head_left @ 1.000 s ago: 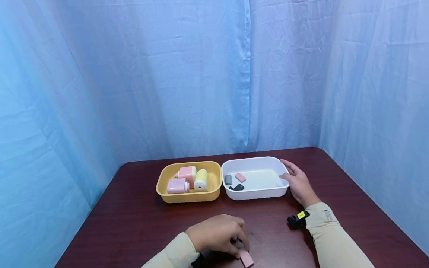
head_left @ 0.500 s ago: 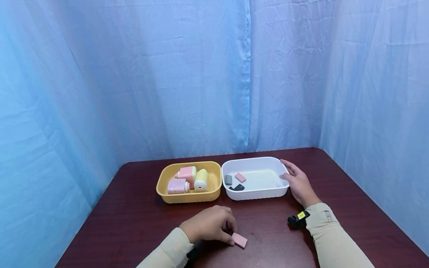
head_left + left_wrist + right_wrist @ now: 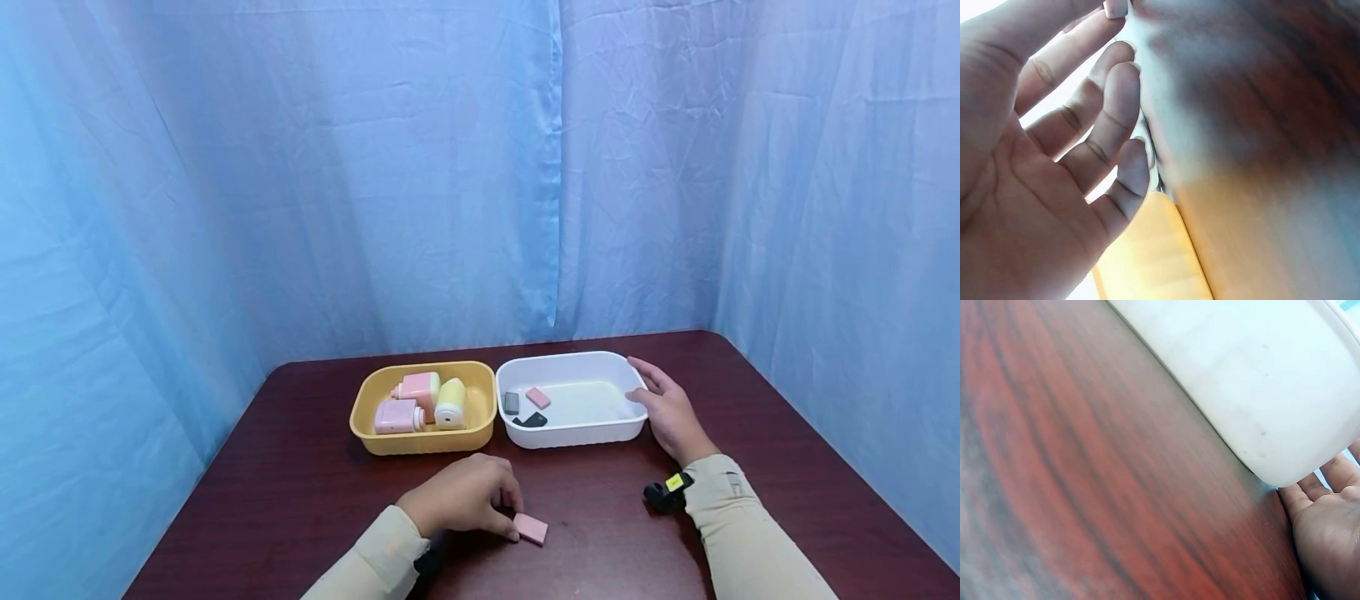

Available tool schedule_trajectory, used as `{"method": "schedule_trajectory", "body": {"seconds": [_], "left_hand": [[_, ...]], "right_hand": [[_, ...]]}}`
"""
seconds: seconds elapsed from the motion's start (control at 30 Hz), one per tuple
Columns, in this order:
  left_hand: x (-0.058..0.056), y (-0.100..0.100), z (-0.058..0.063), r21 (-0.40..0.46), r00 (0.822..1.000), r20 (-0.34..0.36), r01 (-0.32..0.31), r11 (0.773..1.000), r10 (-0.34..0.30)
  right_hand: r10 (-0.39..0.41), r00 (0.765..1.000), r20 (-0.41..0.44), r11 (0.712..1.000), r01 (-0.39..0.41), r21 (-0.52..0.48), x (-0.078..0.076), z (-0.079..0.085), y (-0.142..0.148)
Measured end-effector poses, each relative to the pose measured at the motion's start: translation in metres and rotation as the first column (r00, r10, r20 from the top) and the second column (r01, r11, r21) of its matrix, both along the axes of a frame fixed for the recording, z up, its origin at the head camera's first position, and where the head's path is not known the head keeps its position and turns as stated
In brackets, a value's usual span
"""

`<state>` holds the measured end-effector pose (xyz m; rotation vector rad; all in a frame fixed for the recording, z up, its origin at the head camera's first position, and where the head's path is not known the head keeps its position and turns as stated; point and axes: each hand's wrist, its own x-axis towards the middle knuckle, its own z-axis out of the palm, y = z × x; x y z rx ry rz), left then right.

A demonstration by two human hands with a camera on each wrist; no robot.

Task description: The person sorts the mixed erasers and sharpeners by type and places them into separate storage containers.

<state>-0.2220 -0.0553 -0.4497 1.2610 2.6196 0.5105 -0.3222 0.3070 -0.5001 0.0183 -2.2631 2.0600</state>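
Observation:
Low over the front of the table, my left hand (image 3: 468,497) pinches one end of a small pink rectangular block (image 3: 531,528) between thumb and index finger. At the top of the left wrist view, only a bit of the block (image 3: 1116,8) shows at the fingertips; the other fingers are loosely bent. My right hand (image 3: 671,417) grips the right end of a white plastic basket (image 3: 577,435), thumb over the rim and fingers along the outside. Inside that basket, towards its left, lie another pink block (image 3: 537,397), a grey block (image 3: 511,403) and a flat black piece (image 3: 533,420).
Touching the white basket on its left is a yellow basket (image 3: 423,443). It holds a pink bottle (image 3: 417,387), a lilac bottle (image 3: 396,417) and a yellow bottle (image 3: 451,403). Blue curtains (image 3: 420,183) enclose the dark red wooden table (image 3: 300,500).
My left hand has moved away from the front edge and a little left, with the pink block, which has turned more sideways. The right hand and both baskets have stayed put.

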Motion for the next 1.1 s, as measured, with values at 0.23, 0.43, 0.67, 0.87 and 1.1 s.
{"method": "schedule_trajectory", "body": {"seconds": [0.23, 0.43, 0.67, 0.87, 1.1], "left_hand": [[-0.004, 0.004, 0.008, 0.042, 0.999, -0.013, -0.030, 0.999, 0.031], [-0.009, 0.008, 0.013, 0.074, 0.994, -0.079, -0.065, 0.995, 0.071], [-0.013, 0.014, 0.019, 0.124, 0.977, -0.159, -0.123, 0.985, 0.142], [-0.017, 0.018, 0.025, 0.172, 0.958, -0.212, -0.159, 0.972, 0.194], [-0.019, 0.024, 0.025, 0.226, 0.939, -0.209, -0.227, 0.947, 0.275]], "right_hand": [[-0.002, 1.000, -0.006, 1.000, 0.002, 0.002, 0.000, 0.003, 0.000], [-0.008, 1.000, 0.009, 1.000, 0.008, 0.009, 0.001, 0.004, 0.001], [0.008, 1.000, 0.001, 1.000, -0.008, -0.006, 0.002, 0.004, 0.002], [0.013, 1.000, -0.004, 1.000, -0.013, -0.011, 0.001, 0.005, 0.002], [0.010, 1.000, -0.009, 1.000, -0.010, -0.015, -0.002, -0.002, 0.001]]}}
